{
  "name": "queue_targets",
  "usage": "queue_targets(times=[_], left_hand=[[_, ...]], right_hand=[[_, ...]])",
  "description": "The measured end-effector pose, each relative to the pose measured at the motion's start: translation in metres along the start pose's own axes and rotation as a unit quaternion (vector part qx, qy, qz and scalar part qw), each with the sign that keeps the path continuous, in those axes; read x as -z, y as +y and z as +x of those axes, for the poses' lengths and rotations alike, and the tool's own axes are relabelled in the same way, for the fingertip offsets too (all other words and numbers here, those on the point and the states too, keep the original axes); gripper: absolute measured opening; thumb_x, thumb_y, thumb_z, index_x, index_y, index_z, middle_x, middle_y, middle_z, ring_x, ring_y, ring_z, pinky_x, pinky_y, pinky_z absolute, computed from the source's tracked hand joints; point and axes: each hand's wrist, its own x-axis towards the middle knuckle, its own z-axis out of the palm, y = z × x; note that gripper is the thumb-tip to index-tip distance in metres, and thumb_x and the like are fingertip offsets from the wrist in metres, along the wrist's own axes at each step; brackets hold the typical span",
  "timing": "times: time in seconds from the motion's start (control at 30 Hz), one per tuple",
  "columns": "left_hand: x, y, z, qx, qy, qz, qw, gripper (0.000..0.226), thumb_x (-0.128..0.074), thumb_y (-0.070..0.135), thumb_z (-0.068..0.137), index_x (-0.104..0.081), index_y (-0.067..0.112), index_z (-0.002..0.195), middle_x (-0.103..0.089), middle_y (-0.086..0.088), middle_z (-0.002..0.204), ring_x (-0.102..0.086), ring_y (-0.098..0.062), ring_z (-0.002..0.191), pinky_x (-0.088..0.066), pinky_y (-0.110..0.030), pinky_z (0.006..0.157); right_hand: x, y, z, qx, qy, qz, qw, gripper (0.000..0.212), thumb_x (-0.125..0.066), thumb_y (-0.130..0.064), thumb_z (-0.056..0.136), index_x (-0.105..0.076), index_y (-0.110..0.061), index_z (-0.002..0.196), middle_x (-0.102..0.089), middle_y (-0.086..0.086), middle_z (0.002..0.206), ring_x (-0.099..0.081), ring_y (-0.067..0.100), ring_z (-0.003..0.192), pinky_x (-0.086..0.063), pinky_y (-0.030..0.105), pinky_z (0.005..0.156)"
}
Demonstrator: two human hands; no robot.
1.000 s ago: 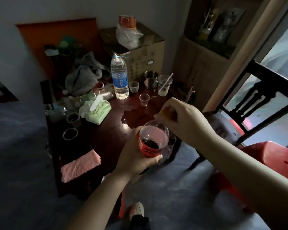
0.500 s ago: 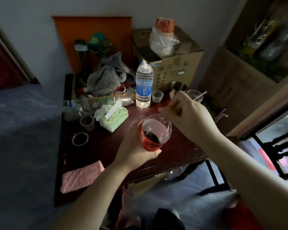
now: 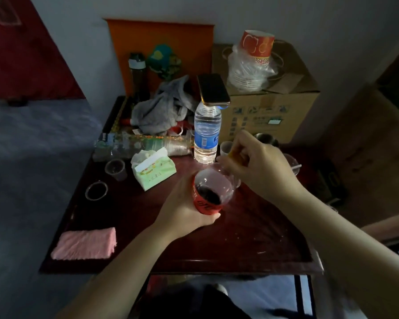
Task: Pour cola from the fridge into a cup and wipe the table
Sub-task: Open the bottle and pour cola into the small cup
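One dark red worktop (image 3: 251,238) fills most of my view, with a cardboard box (image 3: 270,116) at its far right corner. Over the worktop's middle my left hand (image 3: 184,212) holds the cola bottle (image 3: 213,189) tilted, fingers (image 3: 211,218) wrapped round the red label; dark cola sits in the low side. My right hand (image 3: 263,173) is at the bottle's neck, fingers pinching the orange cap (image 3: 232,154), which is mostly hidden. At the near left corner lies a pink cloth (image 3: 84,244). Just beside the tissue pack (image 3: 153,174) stands a small clear cup (image 3: 116,169).
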Motion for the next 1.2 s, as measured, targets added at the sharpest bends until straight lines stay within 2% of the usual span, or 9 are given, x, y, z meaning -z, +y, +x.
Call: queue_targets(times=[0.1,0.33,0.5,0.7,0.8,0.87,1.03,1.13,1.2], left_hand=[[-0.016,0.006,0.008,0.005,0.026,-0.002,1.000,0.092,-0.091,0.026,0.051,-0.042,0.036,0.128,-0.059,0.011,0.119,-0.059,-0.005,0.109,-0.050,-0.035,0.094],[-0.030,0.018,0.017,0.018,0.031,0.006,0.999,0.087,-0.090,0.026,0.053,-0.042,0.034,0.125,-0.061,0.012,0.114,-0.061,-0.003,0.104,-0.052,-0.030,0.089],[-0.035,0.023,0.019,0.026,0.007,-0.010,1.000,0.088,-0.092,0.025,0.056,-0.040,0.039,0.126,-0.062,0.014,0.115,-0.061,0.001,0.104,-0.048,-0.014,0.086],[-0.044,0.024,0.016,0.025,-0.016,-0.006,1.000,0.093,-0.091,0.029,0.057,-0.035,0.042,0.130,-0.061,0.016,0.118,-0.061,0.000,0.107,-0.049,-0.022,0.091],[-0.049,0.025,0.016,0.008,0.017,0.017,1.000,0.087,-0.091,0.026,0.056,-0.040,0.039,0.125,-0.060,0.016,0.117,-0.059,0.000,0.108,-0.047,-0.017,0.091],[-0.049,0.023,0.019,-0.008,0.033,0.041,0.999,0.083,-0.090,0.026,0.055,-0.045,0.032,0.124,-0.060,0.014,0.117,-0.058,-0.002,0.110,-0.048,-0.023,0.092],[-0.048,0.018,0.018,-0.028,0.048,0.084,0.995,0.087,-0.088,0.029,0.052,-0.048,0.024,0.129,-0.058,0.014,0.120,-0.056,-0.006,0.114,-0.048,-0.035,0.095],[-0.048,0.020,0.014,-0.026,0.050,0.078,0.995,0.088,-0.089,0.027,0.053,-0.046,0.025,0.130,-0.058,0.015,0.120,-0.055,-0.004,0.114,-0.047,-0.035,0.096],[-0.048,0.022,0.012,-0.016,0.048,0.069,0.996,0.088,-0.090,0.026,0.053,-0.045,0.028,0.129,-0.058,0.015,0.120,-0.056,-0.004,0.113,-0.048,-0.035,0.096]], right_hand=[[0.006,0.019,0.010,0.024,-0.019,0.023,0.999,0.036,-0.056,-0.054,0.076,-0.040,-0.022,0.078,-0.071,0.004,0.079,-0.066,0.021,0.067,-0.051,0.040,0.058],[0.018,0.041,0.019,0.025,-0.044,0.077,0.996,0.033,-0.064,-0.045,0.078,-0.043,-0.020,0.077,-0.070,0.009,0.079,-0.066,0.023,0.072,-0.049,0.040,0.062],[0.023,0.048,0.020,0.047,-0.063,0.118,0.990,0.033,-0.061,-0.052,0.075,-0.042,-0.024,0.078,-0.069,0.011,0.081,-0.067,0.028,0.080,-0.051,0.045,0.064],[0.037,0.055,0.016,0.101,-0.093,0.032,0.990,0.037,-0.052,-0.060,0.077,-0.041,-0.025,0.083,-0.069,0.005,0.077,-0.065,0.020,0.067,-0.050,0.041,0.057],[0.039,0.055,0.010,0.066,-0.043,-0.017,0.997,0.042,-0.055,-0.065,0.074,-0.047,-0.024,0.085,-0.056,-0.008,0.060,-0.056,0.007,0.055,-0.042,0.029,0.048],[0.039,0.053,0.007,0.022,-0.017,-0.026,0.999,0.047,-0.051,-0.069,0.073,-0.050,-0.022,0.081,-0.049,-0.010,0.055,-0.051,0.005,0.053,-0.036,0.026,0.046],[0.037,0.055,0.000,0.037,-0.033,-0.017,0.999,0.032,-0.065,-0.043,0.083,-0.044,-0.021,0.076,-0.043,-0.014,0.053,-0.046,0.001,0.050,-0.033,0.013,0.048],[0.040,0.056,0.000,0.078,-0.065,0.011,0.995,0.028,-0.064,-0.038,0.086,-0.044,-0.020,0.078,-0.054,-0.010,0.063,-0.054,0.007,0.061,-0.039,0.016,0.056],[0.043,0.060,0.003,0.117,-0.102,0.032,0.987,0.024,-0.063,-0.037,0.087,-0.048,-0.018,0.086,-0.065,-0.001,0.085,-0.062,0.017,0.080,-0.048,0.030,0.069]])
